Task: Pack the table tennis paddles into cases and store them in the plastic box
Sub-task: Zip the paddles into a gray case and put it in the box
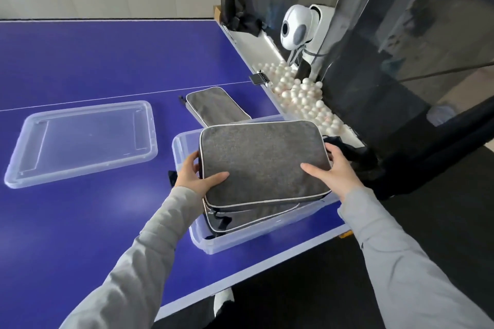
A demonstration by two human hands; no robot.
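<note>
1. Blue table tennis table (80, 61) fills the scene beneath a pale wall, its white centre line running across the top and dark netting hanging along its right edge.
2. My left hand (193, 175) grips the left edge of a grey case (263, 161) with white piping, thumb lying on the top face and fingers curled out of sight under the side.
3. My right hand (335, 172) holds the same case at its right edge, thumb stretched flat across the fabric and the fingers wrapped round the far side.
4. I hold the case level, directly over the clear plastic box (227, 242) that stands near the table's right corner on my side.
5. A second grey case (254, 218) already lies inside the box, just beneath the one in my hands; whether the two touch I cannot tell.
6. A third grey case (213, 105) lies flat on the table just beyond the box, near the right edge.
7. The box's clear lid (80, 141) rests on the table to the left of the box, well apart from it.
8. White balls (302, 93) are heaped in a white tray along the table's right edge, below a white ball machine (296, 27).
</note>
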